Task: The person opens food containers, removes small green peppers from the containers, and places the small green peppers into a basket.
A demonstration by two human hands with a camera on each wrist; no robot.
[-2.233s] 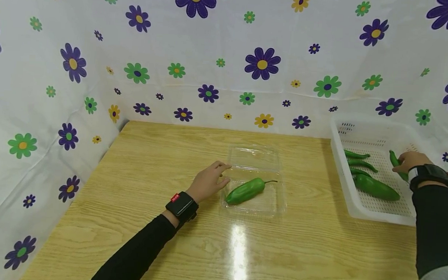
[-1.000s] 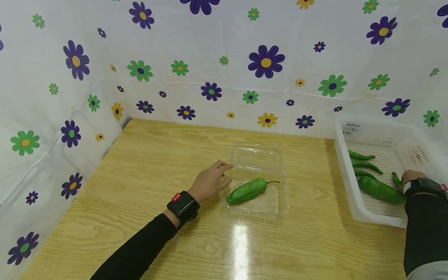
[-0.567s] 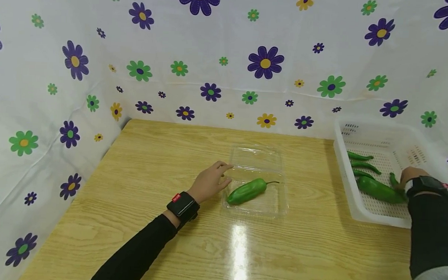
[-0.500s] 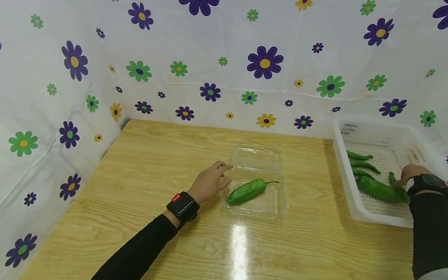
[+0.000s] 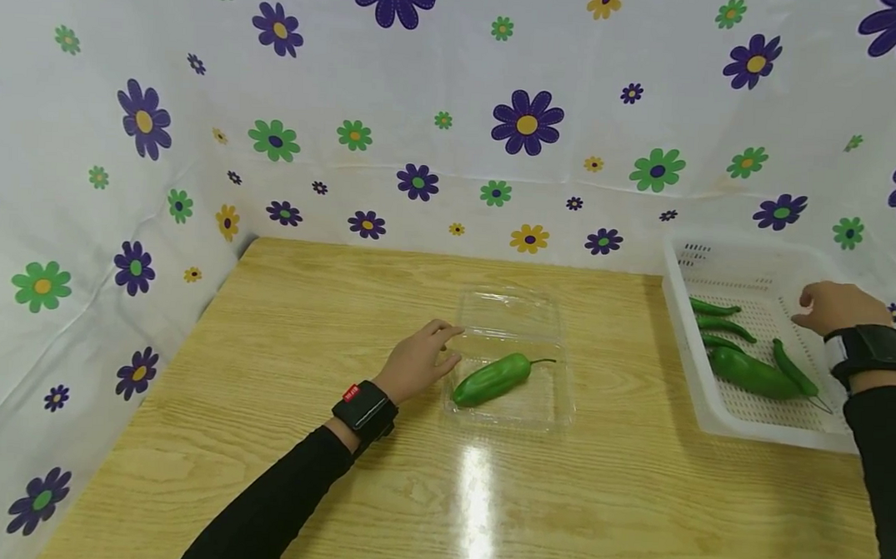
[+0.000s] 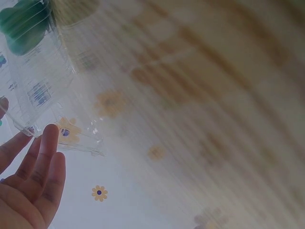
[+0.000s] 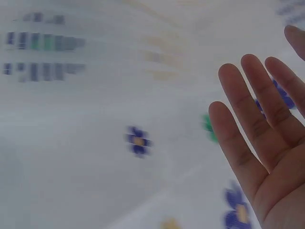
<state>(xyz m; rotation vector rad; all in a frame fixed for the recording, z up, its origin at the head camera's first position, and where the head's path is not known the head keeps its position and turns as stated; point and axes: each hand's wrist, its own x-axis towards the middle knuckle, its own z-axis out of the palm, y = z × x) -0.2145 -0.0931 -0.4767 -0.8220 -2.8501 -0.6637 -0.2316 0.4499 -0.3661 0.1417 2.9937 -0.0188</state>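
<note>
A clear plastic clamshell box [image 5: 546,405] lies with its lid laid back on the table, with one large green pepper [image 5: 494,380] in its base. My left hand [image 5: 414,363] rests at the box's left side, its fingers [image 6: 49,143] touching the plastic edge. Over the right part of a white perforated basket [image 5: 686,357] is my right hand [image 5: 840,308]. Its fingers [image 7: 257,119] are loosely extended and hold nothing. Below that hand a slim green pepper [image 5: 793,370] lies against a thick green pepper [image 5: 752,374] in the basket.
Several more slim green peppers [image 5: 725,327] lie along the basket's left wall. The basket stands on the right of the wooden table [image 5: 327,307]. A flowered white cloth [image 5: 442,71] rises behind and along the left side.
My right hand has let go of the slim pepper, which now lies beside the thick one, and has moved up and right. My left hand has stayed at the box.
</note>
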